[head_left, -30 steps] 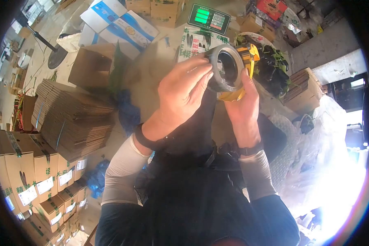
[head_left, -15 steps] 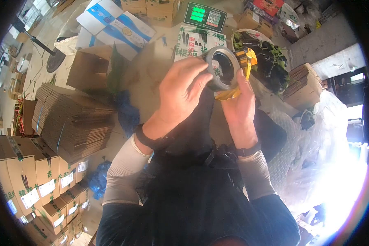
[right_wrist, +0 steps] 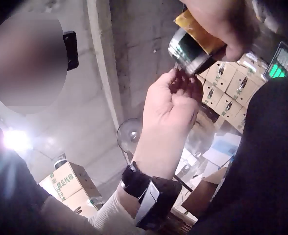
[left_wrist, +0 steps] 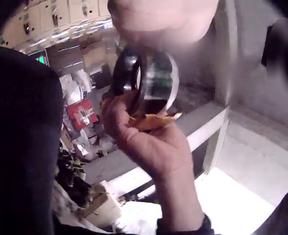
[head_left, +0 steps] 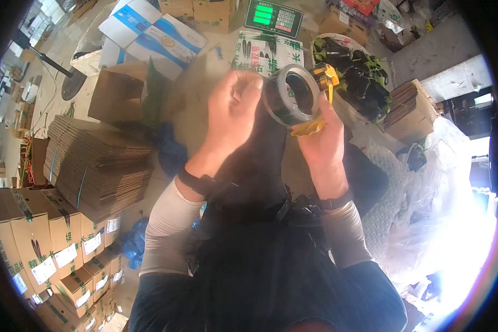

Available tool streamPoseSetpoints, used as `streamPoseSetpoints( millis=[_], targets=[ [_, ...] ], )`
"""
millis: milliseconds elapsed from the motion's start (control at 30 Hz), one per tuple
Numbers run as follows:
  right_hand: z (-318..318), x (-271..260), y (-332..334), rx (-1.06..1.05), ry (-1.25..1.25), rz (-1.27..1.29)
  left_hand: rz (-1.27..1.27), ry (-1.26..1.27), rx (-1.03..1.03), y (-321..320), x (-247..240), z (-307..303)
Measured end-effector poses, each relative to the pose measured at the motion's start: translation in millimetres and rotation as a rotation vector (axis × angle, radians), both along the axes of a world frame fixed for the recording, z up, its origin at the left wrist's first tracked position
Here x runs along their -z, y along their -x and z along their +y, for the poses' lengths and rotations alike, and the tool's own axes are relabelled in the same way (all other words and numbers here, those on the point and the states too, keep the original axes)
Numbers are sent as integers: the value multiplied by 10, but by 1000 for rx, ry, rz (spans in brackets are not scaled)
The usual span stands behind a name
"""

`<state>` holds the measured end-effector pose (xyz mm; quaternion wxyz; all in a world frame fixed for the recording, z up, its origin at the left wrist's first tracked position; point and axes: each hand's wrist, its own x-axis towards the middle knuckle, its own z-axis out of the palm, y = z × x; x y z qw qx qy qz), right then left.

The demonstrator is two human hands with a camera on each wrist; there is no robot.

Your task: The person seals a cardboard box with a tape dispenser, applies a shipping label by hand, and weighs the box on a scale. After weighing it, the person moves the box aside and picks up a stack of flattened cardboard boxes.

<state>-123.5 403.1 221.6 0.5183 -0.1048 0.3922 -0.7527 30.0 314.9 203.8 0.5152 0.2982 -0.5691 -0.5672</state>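
My right hand point(head_left: 322, 146) grips a yellow tape dispenser point(head_left: 309, 128) that carries a wide roll of packing tape point(head_left: 275, 102). Its thumb lies along the dispenser's side, and the yellow cutter end point(head_left: 326, 76) points away from me. Just left of the roll is my left hand point(head_left: 227, 119), fingers curled in and thumb against them. In the right wrist view its fingertips point(right_wrist: 174, 74) are right at the roll's edge; whether they pinch the tape's end I cannot tell. The left wrist view has the right palm point(left_wrist: 156, 147) beneath the roll.
A printed carton point(head_left: 266, 50) lies beyond the hands, with a scale display point(head_left: 273, 19) behind it. Eggplants point(head_left: 359, 77) fill a basket at right. Flattened cardboard point(head_left: 97, 166) is stacked at left, above taped boxes point(head_left: 61, 227). An open box point(head_left: 116, 91) stands farther off.
My left hand has come off the roll's side slightly to the left, its fingers curling inward. The roll and dispenser have shifted a little left, still in my right hand.
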Motion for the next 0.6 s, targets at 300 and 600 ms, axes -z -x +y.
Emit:
streamPoseSetpoints(
  millis=[300,600],
  targets=[
    [-46,81,100,2,-12,-163,190,-161,289,-110,20,-262],
    [-53,217,216,-151,250,-221,75,13,385,195,56,302]
  ],
)
